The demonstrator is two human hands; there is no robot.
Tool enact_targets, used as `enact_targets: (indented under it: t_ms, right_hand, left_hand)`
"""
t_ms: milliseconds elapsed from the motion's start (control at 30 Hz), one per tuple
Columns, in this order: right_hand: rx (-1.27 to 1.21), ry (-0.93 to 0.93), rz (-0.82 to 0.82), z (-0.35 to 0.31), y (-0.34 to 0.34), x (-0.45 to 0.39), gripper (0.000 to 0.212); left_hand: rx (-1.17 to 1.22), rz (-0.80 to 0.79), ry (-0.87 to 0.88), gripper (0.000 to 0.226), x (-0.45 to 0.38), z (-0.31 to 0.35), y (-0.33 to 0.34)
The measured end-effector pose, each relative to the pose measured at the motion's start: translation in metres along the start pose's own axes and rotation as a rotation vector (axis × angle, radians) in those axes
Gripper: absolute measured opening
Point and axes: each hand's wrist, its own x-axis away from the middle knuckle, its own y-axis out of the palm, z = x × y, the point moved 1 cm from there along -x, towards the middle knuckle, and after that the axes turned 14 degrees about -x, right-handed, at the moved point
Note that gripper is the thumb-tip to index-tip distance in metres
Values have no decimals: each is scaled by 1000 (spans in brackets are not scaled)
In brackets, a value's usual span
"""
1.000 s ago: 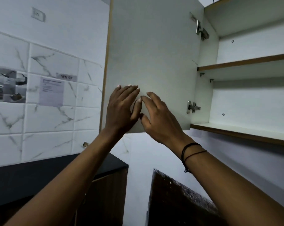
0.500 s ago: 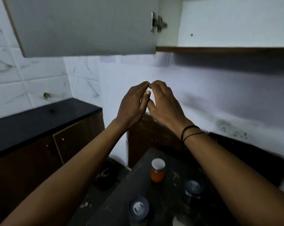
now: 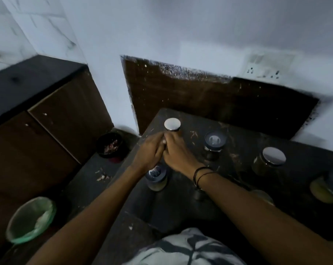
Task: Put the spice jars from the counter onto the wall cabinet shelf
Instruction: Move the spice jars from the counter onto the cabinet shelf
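Observation:
Several spice jars stand on the dark, dusty counter (image 3: 183, 205). A silver-lidded jar (image 3: 172, 124) is at the far left corner. A dark-lidded jar (image 3: 215, 139) and a silver-lidded greenish jar (image 3: 274, 156) stand to its right. Another dark-lidded jar (image 3: 155, 175) sits beside my left wrist, and a yellow jar (image 3: 326, 188) is at the right edge. My left hand (image 3: 150, 150) and right hand (image 3: 176, 150) lie side by side, touching each other, fingertips at the far-left jar's body, which they hide. The wall cabinet is out of view.
A green-lined bin (image 3: 31, 219) and a dark bin with scraps (image 3: 112, 147) stand on the floor to the left. A black-topped brown cabinet (image 3: 28, 81) runs along the left wall. A wall socket (image 3: 265, 71) is at the upper right.
My view has dropped from the open cabinet door down to the counter. Both hands came off the door and moved down together to the far-left silver-lidded jar.

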Motion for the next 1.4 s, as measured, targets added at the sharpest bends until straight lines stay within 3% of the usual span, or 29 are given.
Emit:
enact_targets:
  t_ms: [167,267,367,567,667,767,900,1100,1200,1400]
  right_hand:
    - [-7,165,-214,31,65,35,59]
    - [26,164,-249,39,89,47,71]
    - [45,166,-259,47,103,49,85]
    - [-16,196,-131,55,122,50,90]
    - [-148,200,-5,57,123,47,82]
    - [-327,274,151,62,115,43,92]
    - [-724,283,238,62,99,32,80]
    - [-1051,326,330,51,72,6,22]
    - [-1173,375,337,52,65,1,23]
    - [-1281,498,249,61,72,1,38]
  left_hand:
    - [-94,-203,-123,34,59,-36,52]
    - [-21,-184,-165,37,73,-45,66]
    - [103,-127,-316,37,77,-47,77]
    - [438,-71,-670,31,76,-48,86]
    - [580,-61,-794,23,73,-52,91]
    - [690,13,-920,17,66,-53,91]
    - [895,154,-1064,40,53,-56,85]
    - [980,153,-987,19,40,-54,77]
    - [1079,146,-943,24,41,-47,77]
    - [1244,-28,-970,67,41,-33,75]
